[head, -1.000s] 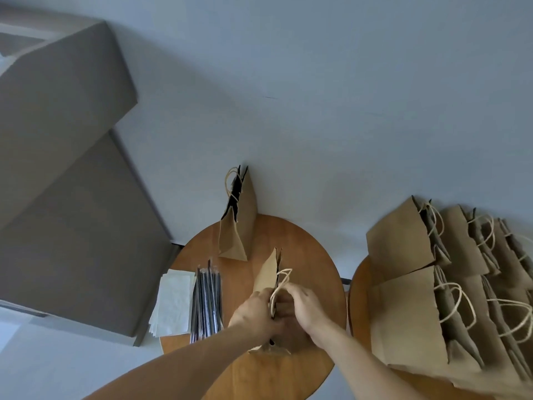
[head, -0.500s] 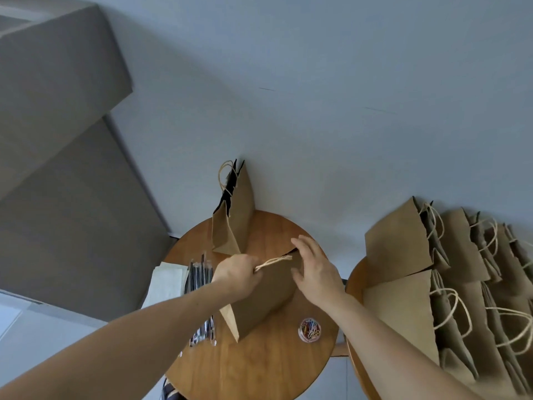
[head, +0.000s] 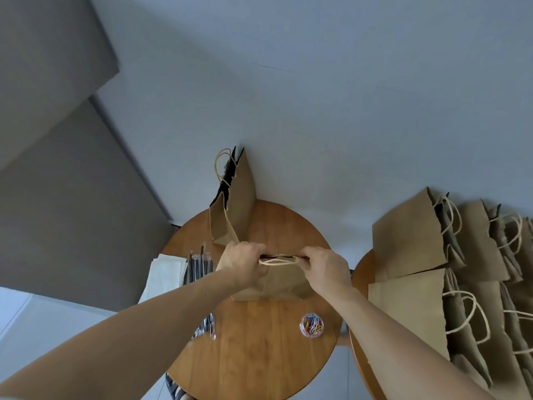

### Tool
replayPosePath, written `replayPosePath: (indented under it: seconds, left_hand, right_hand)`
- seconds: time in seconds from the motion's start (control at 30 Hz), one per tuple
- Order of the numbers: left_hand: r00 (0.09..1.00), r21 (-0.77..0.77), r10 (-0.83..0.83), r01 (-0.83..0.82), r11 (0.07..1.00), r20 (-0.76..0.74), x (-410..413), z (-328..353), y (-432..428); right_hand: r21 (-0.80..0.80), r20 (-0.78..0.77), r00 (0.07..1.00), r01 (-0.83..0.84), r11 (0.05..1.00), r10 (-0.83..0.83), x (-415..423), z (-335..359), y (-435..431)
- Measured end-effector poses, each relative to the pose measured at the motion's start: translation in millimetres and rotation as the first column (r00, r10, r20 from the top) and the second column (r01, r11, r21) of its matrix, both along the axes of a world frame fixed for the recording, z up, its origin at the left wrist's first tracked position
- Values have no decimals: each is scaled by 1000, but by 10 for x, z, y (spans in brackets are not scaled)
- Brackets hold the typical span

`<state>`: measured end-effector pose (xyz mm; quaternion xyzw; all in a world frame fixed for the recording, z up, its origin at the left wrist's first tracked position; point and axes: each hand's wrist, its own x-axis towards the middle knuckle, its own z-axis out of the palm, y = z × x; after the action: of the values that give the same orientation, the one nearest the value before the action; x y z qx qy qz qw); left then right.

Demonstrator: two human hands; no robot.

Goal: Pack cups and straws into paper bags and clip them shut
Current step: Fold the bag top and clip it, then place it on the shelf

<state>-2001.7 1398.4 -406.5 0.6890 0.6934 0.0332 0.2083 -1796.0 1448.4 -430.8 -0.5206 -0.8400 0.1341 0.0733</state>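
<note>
Nearby, straws (head: 199,267), napkins (head: 165,277) and a clip tub (head: 312,325) flank the gripped bag (head: 281,281).

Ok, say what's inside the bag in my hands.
The paper bag, gripped by the left hand and right hand, shows only a dark slit at its mouth; contents are hidden.

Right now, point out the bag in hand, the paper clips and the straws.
bag in hand (head: 274,284), head view, front panel below the handle.
paper clips (head: 312,325), head view, middle of the coloured heap.
straws (head: 199,267), head view, upper part of the bundle.
</note>
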Motion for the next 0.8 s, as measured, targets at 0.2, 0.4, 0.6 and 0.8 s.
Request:
replayPosePath:
  seconds: [0.2, 0.4, 0.6, 0.8]
  left_hand:
    - [996, 94, 62, -68, 993, 66, -23, -127, 46]
    - [983, 92, 73, -89, 992, 169, -55, -173, 166]
    - [984, 137, 63, -86, 987, 165, -81, -265, 207]
    - [984, 133, 73, -96, 986, 165, -111, -302, 151]
  right_hand:
    - [18, -241, 964, 116, 993, -108, 94, -8, -9]
    - [-264, -333, 773, 473, 840, -540, 563, -672, -311]
    - [-570, 223, 924, 383, 727, -311, 618, -1454, -576]
    - [-512, 380, 859, 504, 695, -343, 497, -1555, -657]
